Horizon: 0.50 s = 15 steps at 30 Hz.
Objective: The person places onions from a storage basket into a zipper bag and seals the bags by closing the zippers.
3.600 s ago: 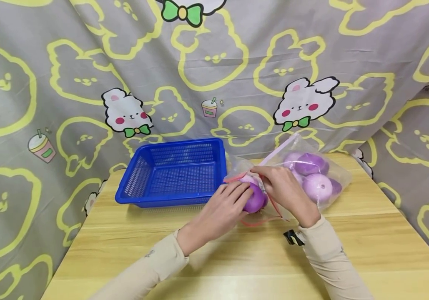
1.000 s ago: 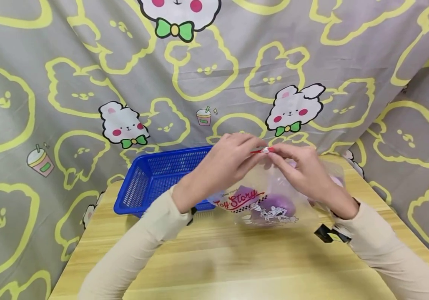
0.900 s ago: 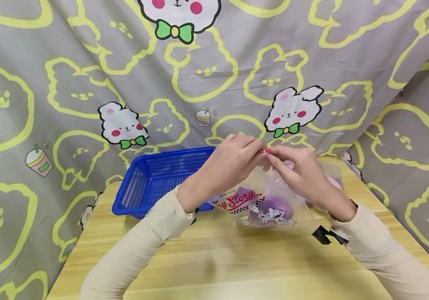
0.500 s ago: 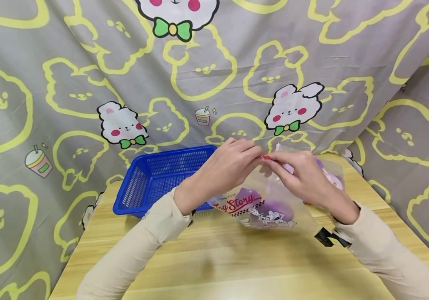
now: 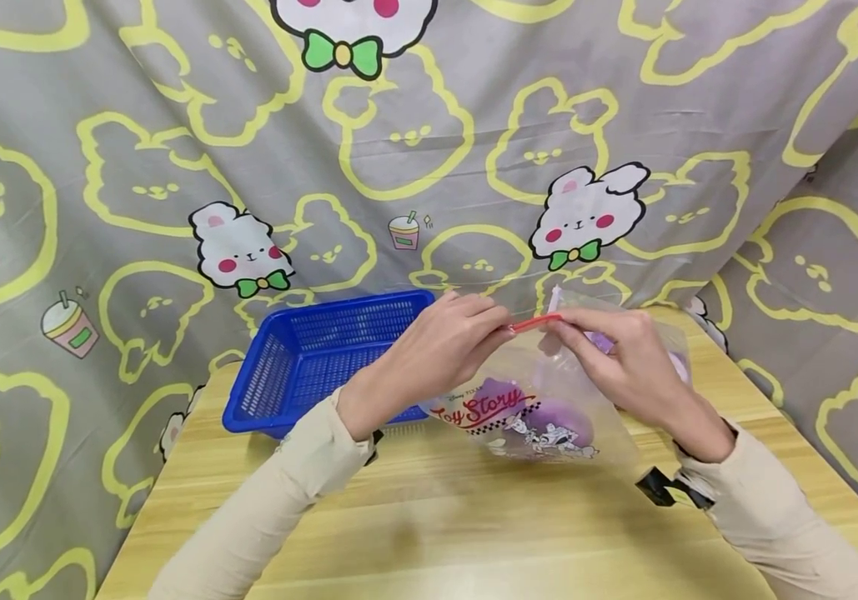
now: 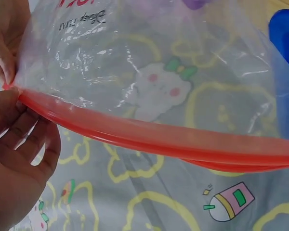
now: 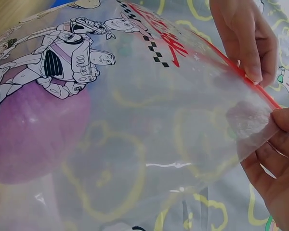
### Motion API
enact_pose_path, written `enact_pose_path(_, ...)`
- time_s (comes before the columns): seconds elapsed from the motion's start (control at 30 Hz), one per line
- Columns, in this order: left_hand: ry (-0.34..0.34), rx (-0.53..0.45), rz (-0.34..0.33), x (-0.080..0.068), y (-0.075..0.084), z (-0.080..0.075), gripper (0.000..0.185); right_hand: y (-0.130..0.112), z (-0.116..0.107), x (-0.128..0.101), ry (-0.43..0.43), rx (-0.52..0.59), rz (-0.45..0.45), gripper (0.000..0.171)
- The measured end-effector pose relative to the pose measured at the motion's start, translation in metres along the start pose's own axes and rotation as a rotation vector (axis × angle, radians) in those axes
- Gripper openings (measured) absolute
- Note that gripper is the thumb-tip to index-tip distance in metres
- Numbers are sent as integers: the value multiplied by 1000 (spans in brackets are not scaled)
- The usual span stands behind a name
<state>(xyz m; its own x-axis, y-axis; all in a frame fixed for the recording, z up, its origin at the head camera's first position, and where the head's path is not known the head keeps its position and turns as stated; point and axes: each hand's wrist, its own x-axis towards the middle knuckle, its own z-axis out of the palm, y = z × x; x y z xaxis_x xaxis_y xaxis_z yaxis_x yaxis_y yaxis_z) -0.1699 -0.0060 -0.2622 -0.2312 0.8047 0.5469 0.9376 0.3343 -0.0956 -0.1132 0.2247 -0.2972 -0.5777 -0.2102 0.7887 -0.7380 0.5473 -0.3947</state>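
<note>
Wooden table [image 5: 474, 533]: left hand [image 5: 444, 350], right hand [image 5: 616, 362] pinch bag's red zip strip [image 5: 537, 322] (1 bag).

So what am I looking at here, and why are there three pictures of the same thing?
These are a person's two bare hands, filmed by three small cameras at once. The big picture comes from a camera on the person's head, looking down at a wooden table. The other two come from cameras strapped to the wrists, so they look very close up. The left hand and the right hand each pinch the red strip along the top of a clear bag and hold it up. The bag has cartoon toys printed on it and a purple ball inside. A blue basket sits on the table behind the left hand. Cloth with bunnies hangs behind.
</note>
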Motion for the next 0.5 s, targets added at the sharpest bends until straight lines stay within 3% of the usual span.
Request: enact_pose_path(0.5,10,-16,-36,-27,-15,-5,13,7,4,8,21,-37,11,20)
